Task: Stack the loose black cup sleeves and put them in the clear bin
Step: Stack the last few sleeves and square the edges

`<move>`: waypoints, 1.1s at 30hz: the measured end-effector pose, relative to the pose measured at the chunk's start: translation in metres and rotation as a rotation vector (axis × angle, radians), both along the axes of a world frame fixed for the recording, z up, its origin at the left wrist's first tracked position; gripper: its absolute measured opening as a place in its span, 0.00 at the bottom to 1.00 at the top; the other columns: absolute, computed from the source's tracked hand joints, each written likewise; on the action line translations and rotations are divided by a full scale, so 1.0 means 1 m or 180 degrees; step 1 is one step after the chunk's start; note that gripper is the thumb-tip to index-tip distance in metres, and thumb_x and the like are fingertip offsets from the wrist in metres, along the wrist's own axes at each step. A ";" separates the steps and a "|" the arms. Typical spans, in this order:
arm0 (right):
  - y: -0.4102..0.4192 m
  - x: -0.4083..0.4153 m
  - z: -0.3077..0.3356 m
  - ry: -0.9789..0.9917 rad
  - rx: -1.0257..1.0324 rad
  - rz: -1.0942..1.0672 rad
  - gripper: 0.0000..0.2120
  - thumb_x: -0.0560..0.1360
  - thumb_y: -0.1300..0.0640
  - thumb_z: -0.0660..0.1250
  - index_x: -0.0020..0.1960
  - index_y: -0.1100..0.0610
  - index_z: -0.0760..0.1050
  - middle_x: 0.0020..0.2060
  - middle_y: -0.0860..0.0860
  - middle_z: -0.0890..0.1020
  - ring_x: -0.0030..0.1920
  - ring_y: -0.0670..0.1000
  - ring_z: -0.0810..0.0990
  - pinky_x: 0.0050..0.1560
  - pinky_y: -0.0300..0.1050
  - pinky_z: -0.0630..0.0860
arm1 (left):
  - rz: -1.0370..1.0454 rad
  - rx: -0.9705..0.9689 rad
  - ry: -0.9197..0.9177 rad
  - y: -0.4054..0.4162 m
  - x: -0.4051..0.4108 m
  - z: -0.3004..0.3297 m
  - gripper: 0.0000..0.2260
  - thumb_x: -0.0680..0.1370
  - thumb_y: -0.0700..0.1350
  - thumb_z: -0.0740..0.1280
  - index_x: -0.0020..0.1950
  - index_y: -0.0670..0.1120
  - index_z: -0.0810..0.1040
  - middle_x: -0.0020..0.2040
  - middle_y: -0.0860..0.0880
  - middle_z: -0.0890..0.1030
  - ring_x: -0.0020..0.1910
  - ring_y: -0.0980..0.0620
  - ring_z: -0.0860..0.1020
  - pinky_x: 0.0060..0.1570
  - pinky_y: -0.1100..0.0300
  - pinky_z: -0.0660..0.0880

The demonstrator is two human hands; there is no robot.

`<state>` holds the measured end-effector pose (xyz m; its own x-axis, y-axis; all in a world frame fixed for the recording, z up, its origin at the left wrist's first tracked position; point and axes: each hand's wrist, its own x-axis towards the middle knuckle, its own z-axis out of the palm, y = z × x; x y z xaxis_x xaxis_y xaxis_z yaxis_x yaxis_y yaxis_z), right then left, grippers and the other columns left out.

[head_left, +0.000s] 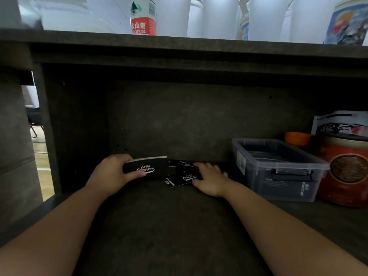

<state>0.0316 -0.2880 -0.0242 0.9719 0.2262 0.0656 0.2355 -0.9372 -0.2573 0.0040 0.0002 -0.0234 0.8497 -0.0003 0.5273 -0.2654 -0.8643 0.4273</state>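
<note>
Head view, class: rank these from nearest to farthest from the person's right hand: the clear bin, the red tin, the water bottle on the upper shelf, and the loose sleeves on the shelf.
From the right hand:
1. Loose sleeves, under its fingers, just left.
2. Clear bin, to its right on the same shelf.
3. Red tin, beyond the bin, far right.
4. Water bottle, on the upper shelf, above and left.

Matt card sleeves, clear plastic bin

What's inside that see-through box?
The clear bin holds dark flat things, likely more black sleeves. Its cloudy walls and the dim shelf hide how many.
</note>
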 end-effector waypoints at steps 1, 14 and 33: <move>0.000 -0.001 0.001 -0.0046 -0.0082 -0.0026 0.30 0.77 0.41 0.56 0.76 0.46 0.55 0.73 0.52 0.60 0.73 0.56 0.56 0.70 0.59 0.55 | -0.0086 0.0027 0.0086 0.000 0.000 0.000 0.14 0.66 0.62 0.75 0.42 0.56 0.78 0.40 0.58 0.79 0.42 0.60 0.77 0.42 0.58 0.75; 0.000 0.004 0.002 -0.0063 0.0407 -0.0301 0.36 0.71 0.34 0.65 0.73 0.50 0.61 0.69 0.52 0.67 0.70 0.55 0.63 0.69 0.54 0.62 | -0.0504 -0.0270 0.0320 -0.001 0.001 0.003 0.14 0.66 0.62 0.75 0.41 0.53 0.81 0.39 0.55 0.83 0.40 0.61 0.80 0.42 0.59 0.76; 0.045 -0.002 0.001 -0.0932 0.2507 0.0515 0.10 0.80 0.61 0.62 0.56 0.53 0.81 0.51 0.47 0.82 0.53 0.43 0.78 0.53 0.30 0.69 | -0.0852 -0.0569 0.0376 -0.009 0.005 0.000 0.60 0.56 0.52 0.84 0.76 0.64 0.47 0.76 0.55 0.59 0.66 0.52 0.70 0.64 0.57 0.70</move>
